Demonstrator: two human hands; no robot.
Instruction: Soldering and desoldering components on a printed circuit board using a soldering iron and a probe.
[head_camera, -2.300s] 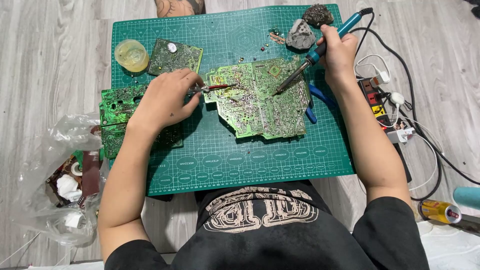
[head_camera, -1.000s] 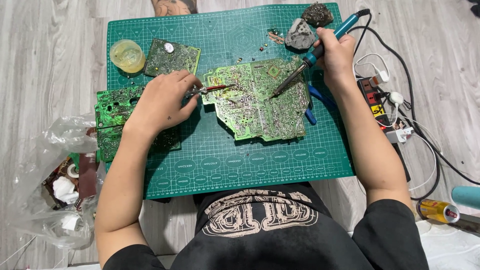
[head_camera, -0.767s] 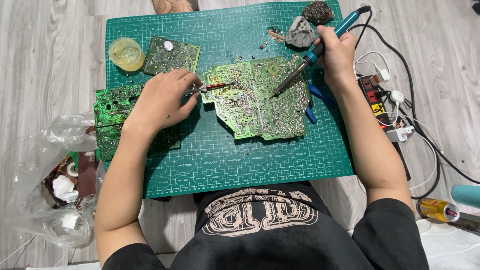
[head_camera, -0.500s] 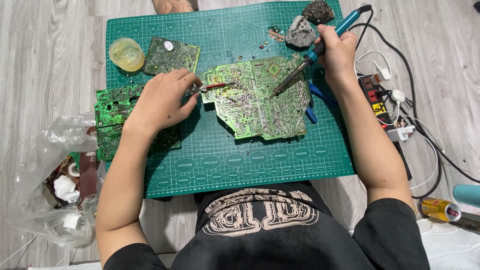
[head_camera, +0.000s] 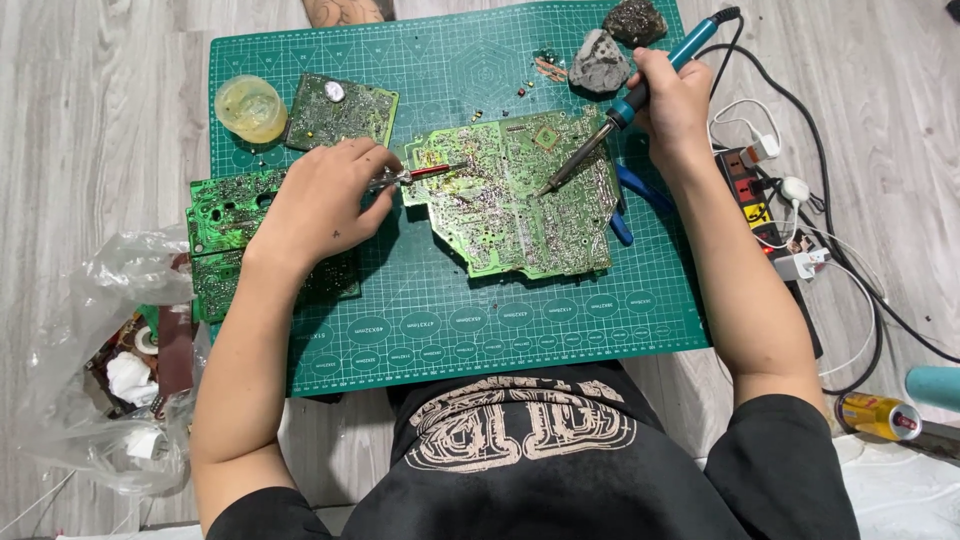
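Soldering on a green circuit board (head_camera: 520, 195)

Soldering iron (head_camera: 620, 110) is gripped by right hand (head_camera: 672, 95); red-tipped tweezers (head_camera: 415, 176) are pinched by left hand (head_camera: 320, 200).

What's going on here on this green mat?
A person sits at a green cutting mat working on a large green circuit board. The right hand holds a blue-handled soldering iron with its tip down on the board. The left hand holds red-tipped tweezers to the board's left edge. Two more circuit boards and a small yellowish tub lie to the left.
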